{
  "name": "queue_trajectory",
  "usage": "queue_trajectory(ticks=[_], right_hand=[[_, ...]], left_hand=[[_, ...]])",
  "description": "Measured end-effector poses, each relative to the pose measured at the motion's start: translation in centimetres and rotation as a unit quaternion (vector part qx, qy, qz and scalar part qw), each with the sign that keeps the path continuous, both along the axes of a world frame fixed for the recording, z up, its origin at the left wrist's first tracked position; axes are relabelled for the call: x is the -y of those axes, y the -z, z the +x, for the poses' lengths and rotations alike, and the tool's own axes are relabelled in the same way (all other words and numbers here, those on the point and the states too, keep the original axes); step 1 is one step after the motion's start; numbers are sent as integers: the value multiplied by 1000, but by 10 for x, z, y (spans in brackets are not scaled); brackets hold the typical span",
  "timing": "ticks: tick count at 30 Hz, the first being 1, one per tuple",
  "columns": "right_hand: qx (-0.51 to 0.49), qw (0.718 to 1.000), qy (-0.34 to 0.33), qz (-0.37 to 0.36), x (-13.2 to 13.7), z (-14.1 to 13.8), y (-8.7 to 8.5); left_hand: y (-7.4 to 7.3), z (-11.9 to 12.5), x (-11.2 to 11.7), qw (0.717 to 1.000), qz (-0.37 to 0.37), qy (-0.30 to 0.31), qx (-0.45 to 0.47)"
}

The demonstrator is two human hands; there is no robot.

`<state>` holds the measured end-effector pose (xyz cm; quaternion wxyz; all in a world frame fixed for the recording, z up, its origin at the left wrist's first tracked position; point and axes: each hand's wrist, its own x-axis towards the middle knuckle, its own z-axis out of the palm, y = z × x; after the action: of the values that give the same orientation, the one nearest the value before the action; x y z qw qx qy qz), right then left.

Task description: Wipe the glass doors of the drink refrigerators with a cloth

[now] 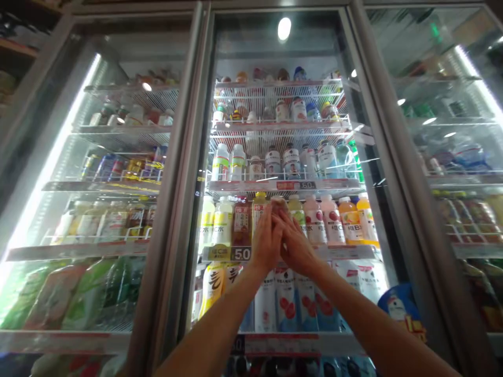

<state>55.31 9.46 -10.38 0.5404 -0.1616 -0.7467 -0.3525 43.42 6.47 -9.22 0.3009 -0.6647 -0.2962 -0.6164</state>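
Note:
My left hand (264,238) and my right hand (295,241) meet in front of the middle glass door (275,42) of a drinks fridge. Their fingers stretch upward and lean against each other at the tips. A pinkish-brown blurred shape shows just above the fingertips; whether it is a reflection or a thing behind the glass, I cannot make out. No held object shows. Behind the hands stands a row of drinks, with a yellow-capped bottle (260,201) to the left and a pink bottle (314,222) to the right. Whether the fingers touch the glass is unclear.
Shelves of bottles fill the fridge, with large blue-and-white cartons (286,303) below the hands. Metal door frames (178,173) run up on both sides. A round blue sticker (401,309) is at the lower right. A price label (240,254) marks the shelf edge.

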Motion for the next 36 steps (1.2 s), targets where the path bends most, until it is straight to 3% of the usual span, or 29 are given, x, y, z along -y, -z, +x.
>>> queue_trajectory(ticks=[3, 5, 7, 9, 12, 15, 18, 20, 22, 25, 28, 30, 31, 33, 36], right_hand=[[-104, 994, -15, 38, -12, 53, -4], [-170, 983, 48, 57, -22, 79, -5], [-170, 976, 114, 73, -29, 90, -3], [-174, 970, 141, 99, -33, 90, 0], [-227, 960, 102, 132, -35, 87, 3], [-243, 961, 18, 129, -36, 92, 3], [-236, 967, -30, 90, -31, 98, 3], [-256, 963, -33, 74, -26, 100, 3], [-278, 958, -30, 70, -21, 101, 4], [-255, 964, 11, 79, -21, 103, 7], [-234, 963, 82, 106, -25, 105, 12], [-226, 961, 108, 118, -27, 105, 15], [-219, 962, 111, 120, -28, 105, 16], [-210, 963, 108, 127, -28, 105, 17], [-214, 963, 104, 130, -29, 106, 17]], left_hand=[[-14, 55, -14, 995, -2, -96, -16], [-16, 69, -25, 982, 40, -174, -70], [-16, 67, -32, 964, 99, -214, -123], [-15, 58, -33, 950, 152, -221, -158], [-12, 54, -25, 947, 160, -183, -212], [-2, 76, -17, 962, 102, -146, -209], [12, 103, -20, 970, 58, -166, -165], [16, 108, -25, 965, 55, -189, -175], [10, 96, -28, 956, 68, -206, -197], [-20, 41, -20, 951, 81, -229, -189], [-60, -35, -1, 961, 73, -262, -51], [-75, -64, 7, 957, 74, -270, 77], [-75, -65, 6, 956, 72, -262, 106], [-62, -40, -2, 963, 77, -240, 91], [-28, 27, -22, 973, 88, -197, -82]])
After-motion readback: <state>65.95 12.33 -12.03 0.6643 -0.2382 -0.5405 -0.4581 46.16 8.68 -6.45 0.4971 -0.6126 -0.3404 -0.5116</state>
